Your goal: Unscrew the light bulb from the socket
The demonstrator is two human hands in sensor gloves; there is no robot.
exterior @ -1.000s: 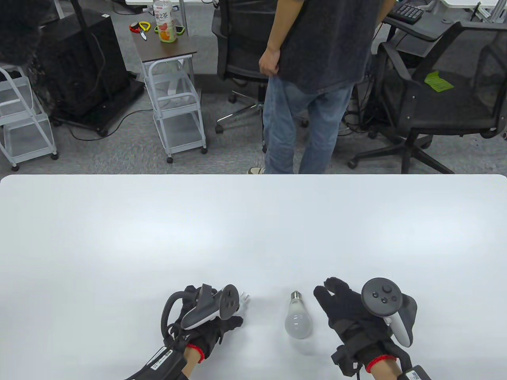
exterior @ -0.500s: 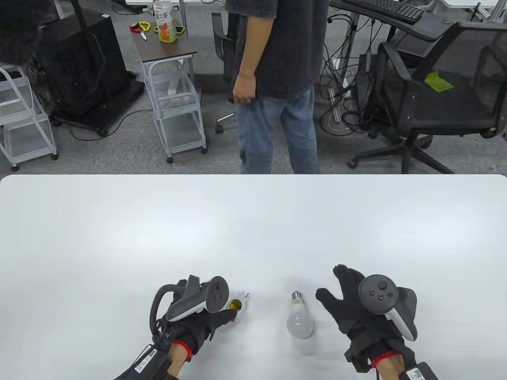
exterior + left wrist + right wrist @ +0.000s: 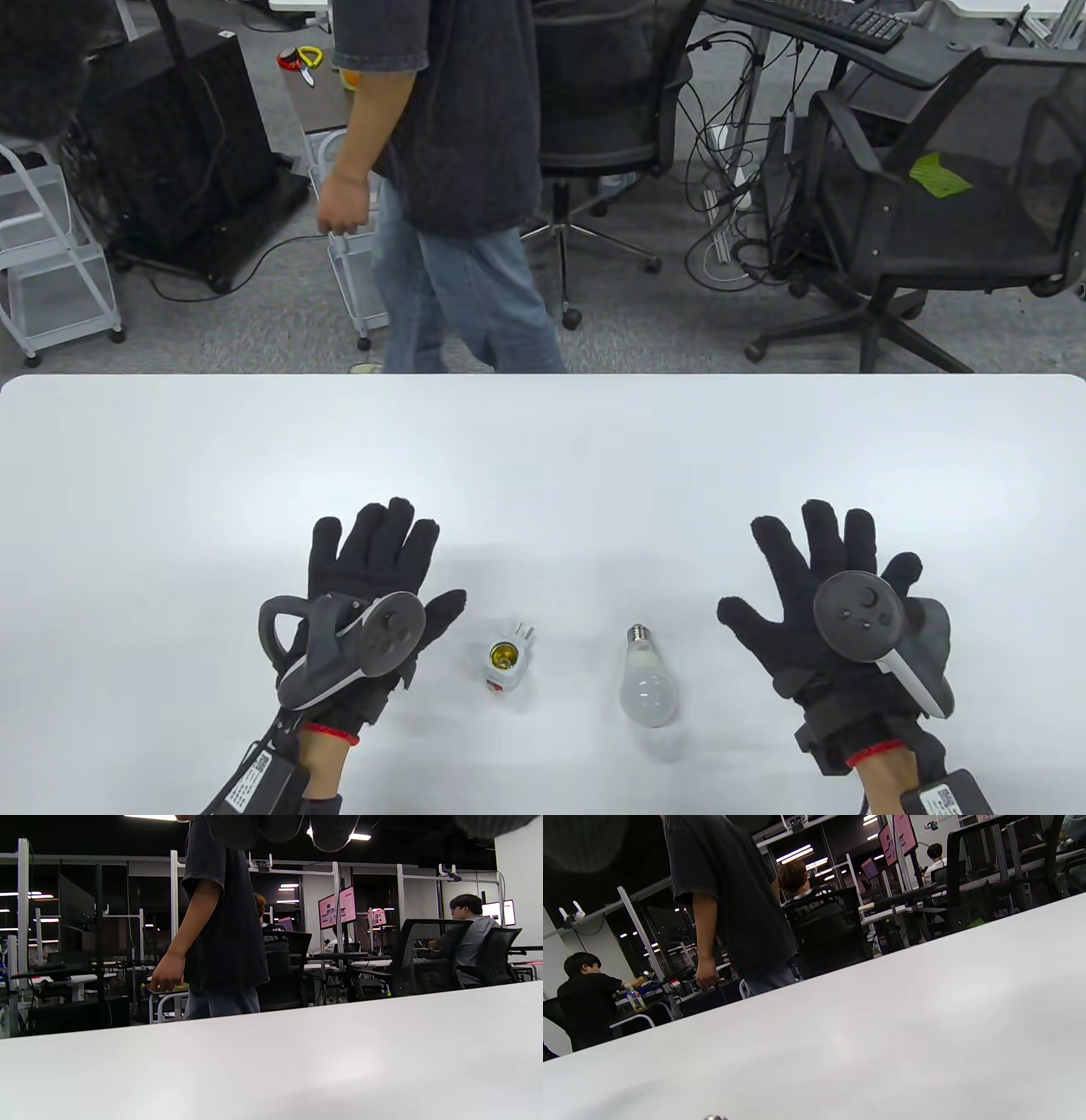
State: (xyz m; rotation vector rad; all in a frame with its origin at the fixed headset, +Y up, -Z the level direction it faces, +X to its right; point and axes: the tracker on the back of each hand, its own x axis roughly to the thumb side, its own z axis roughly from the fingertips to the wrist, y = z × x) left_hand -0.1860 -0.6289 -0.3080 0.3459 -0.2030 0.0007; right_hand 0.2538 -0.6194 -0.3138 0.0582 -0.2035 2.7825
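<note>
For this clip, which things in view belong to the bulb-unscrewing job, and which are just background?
Job:
bulb, lying on the table, out of the socket
socket, empty, lying apart from the bulb
left hand, flat, holding nothing
right hand, flat, holding nothing

Background:
passer-by
office chairs
cart

White light bulb (image 3: 649, 692), white socket (image 3: 506, 662) with brassy inside, white table (image 3: 543, 475).
</note>
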